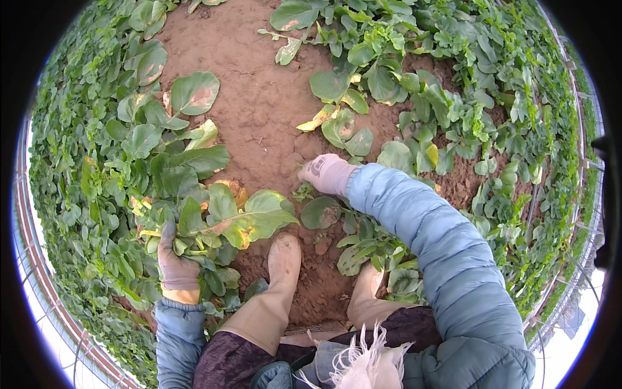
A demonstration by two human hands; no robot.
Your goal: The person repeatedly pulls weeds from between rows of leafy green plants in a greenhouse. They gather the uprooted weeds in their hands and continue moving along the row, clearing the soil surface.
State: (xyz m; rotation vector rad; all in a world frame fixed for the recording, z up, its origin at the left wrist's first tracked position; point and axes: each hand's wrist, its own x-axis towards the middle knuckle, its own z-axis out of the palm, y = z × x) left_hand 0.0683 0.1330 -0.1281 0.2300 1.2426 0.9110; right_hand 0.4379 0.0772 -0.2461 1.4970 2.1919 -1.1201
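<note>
Brown soil [253, 123] between leaves [267, 209] gives right hand [328, 174] room

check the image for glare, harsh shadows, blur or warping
Head view: soft light, no hard shadows on the soil; head view: left hand and right hand show no obvious blur; head view: white washed-out patches low at both sides, and rails bowed along the rim.

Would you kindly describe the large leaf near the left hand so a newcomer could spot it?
Start from the left boot. Above and left of its toe, to the right of the gloved left hand, spreads a broad leaf. A bright yellow patch at its lower edge sets it apart from plainer green neighbours.
</note>
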